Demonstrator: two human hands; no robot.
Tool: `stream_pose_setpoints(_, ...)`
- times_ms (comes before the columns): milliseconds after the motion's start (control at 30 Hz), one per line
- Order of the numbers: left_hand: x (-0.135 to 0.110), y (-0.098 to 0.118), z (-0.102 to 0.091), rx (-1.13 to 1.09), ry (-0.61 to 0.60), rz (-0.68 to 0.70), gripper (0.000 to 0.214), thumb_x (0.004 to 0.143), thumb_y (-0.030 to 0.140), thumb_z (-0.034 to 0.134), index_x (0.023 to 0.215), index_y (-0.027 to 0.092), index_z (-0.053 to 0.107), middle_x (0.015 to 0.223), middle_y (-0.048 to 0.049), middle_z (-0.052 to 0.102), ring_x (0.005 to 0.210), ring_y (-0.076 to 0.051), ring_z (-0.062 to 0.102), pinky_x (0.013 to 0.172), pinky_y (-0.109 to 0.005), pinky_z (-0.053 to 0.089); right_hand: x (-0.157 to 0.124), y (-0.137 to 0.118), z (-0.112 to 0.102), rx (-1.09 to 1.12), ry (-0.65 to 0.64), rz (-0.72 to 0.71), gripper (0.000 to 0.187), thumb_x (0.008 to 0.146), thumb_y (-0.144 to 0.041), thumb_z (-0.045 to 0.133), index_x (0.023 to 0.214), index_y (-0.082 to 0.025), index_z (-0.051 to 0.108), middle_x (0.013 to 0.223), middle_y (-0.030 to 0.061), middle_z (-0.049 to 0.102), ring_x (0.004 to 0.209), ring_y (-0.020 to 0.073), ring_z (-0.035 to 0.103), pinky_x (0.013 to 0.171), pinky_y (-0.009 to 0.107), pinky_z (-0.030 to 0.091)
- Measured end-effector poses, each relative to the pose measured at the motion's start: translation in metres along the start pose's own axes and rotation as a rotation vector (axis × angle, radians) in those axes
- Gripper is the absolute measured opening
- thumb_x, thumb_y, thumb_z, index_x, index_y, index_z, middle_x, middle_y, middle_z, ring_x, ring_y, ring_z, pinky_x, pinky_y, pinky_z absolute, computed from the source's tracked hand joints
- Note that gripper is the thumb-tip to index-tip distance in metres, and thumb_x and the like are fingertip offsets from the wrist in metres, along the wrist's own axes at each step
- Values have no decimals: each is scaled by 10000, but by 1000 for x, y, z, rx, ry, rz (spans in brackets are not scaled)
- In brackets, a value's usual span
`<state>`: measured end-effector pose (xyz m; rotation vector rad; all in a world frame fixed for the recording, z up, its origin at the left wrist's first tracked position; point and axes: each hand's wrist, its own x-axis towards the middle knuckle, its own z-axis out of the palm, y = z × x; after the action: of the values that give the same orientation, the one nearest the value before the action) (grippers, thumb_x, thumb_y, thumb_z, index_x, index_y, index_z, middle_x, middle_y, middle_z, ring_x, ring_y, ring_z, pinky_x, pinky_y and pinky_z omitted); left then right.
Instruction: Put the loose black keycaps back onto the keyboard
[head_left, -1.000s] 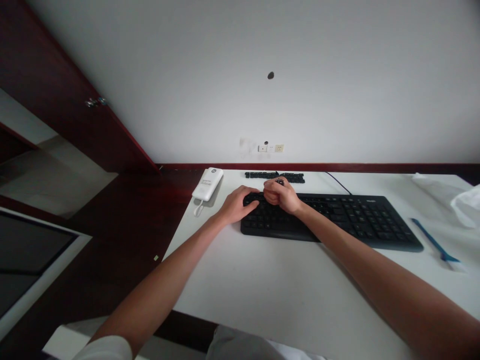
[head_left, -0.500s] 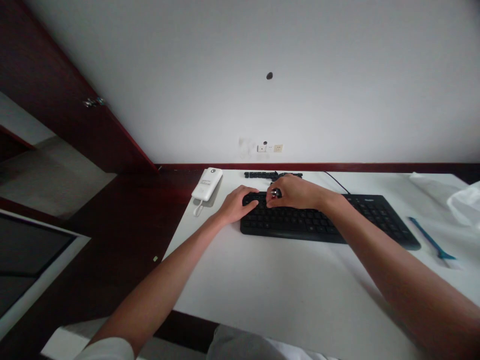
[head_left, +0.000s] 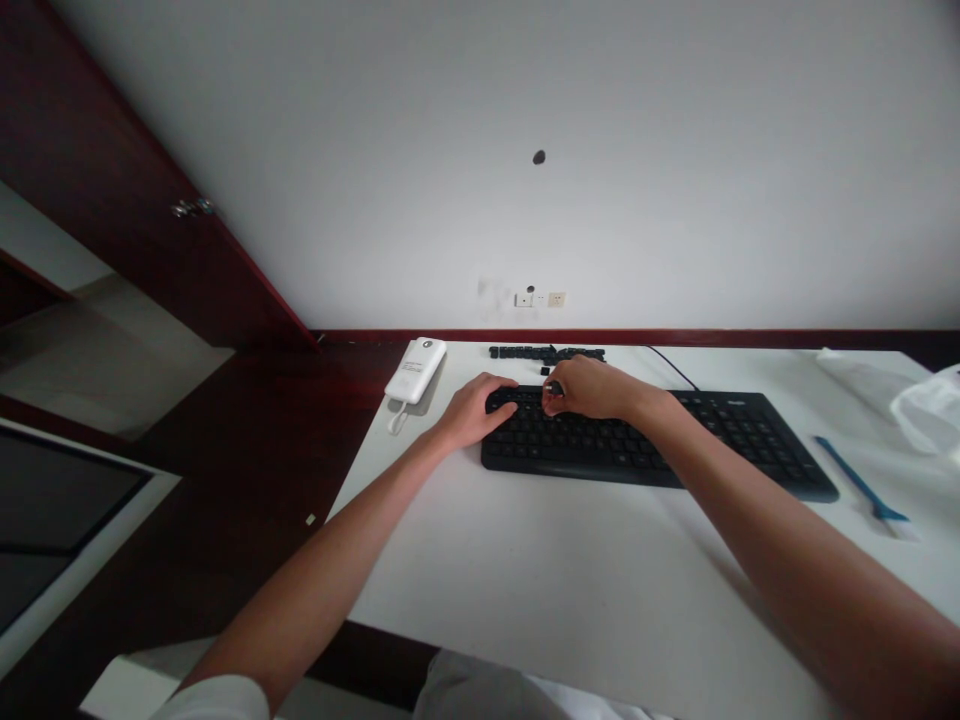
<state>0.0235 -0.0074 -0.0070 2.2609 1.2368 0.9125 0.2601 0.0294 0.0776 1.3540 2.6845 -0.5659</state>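
Keyboard steadied under my open left grip; right grip pinches small dark piece on it; loose keycaps lie behind.

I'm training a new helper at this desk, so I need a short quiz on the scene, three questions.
1. True or false: the left hand rests on the black keyboard.
2. What lies near the back edge of the white desk, beyond the keyboard?
A) a row of loose black keycaps
B) a stapler
C) a coffee mug
3. Fill in the blank: the blue tool lies to the ____ of the keyboard.

Key: 1 true; 2 A; 3 right.
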Motion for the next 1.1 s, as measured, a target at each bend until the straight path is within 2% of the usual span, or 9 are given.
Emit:
stream_pose_setpoints(200,0,0,1,14,7,-6,281,956,316,621,1226,242,651,1207,-65,678,1148,-232,646,1027,-399,513,2,-6,-1,-37,-1,70,160,821,-264,672,866,-196,809,911,111,774,879,261,719,746,308,492)
stream_pose_setpoints(433,0,2,2,58,13,-48,285,946,322,617,1222,263,657,1192,-56,682,1146,-247,647,1029,-421,516,10,-18,2,-134,-79,167,191,812,-237,660,939,-190,794,1016,146,761,938,312,721,698,335,489)
stream_pose_setpoints(533,1,2,3,50,17,-44,284,944,312,616,1221,262,659,1196,-56,684,1154,-245,645,1037,-422,513,12,-16,1,-113,-96,147,172,792,-221,653,879,-158,787,927,148,762,862,299,723,677,331,478)
stream_pose_setpoints(667,0,2,2,34,15,-40,290,946,317,616,1227,260,661,1204,-63,684,1159,-248,644,1037,-425,515,12,-5,-2,-1,-139,41,146,770,-164,625,754,-167,770,807,86,760,767,232,705,697,301,474)
stream_pose_setpoints(900,0,3,0,20,4,-24,281,957,311,606,1226,248,657,1212,-70,681,1165,-246,642,1037,-411,512,15,9,-1,110,-161,24,158,753,-158,633,766,-180,789,805,58,770,783,220,701,725,280,493)
stream_pose_setpoints(1100,-1,3,-1,16,3,-16,287,960,313,599,1235,251,653,1223,-65,677,1175,-242,638,1045,-405,507,11,0,-4,70,-153,28,149,784,-170,639,769,-172,787,811,75,769,796,232,704,751,292,495)
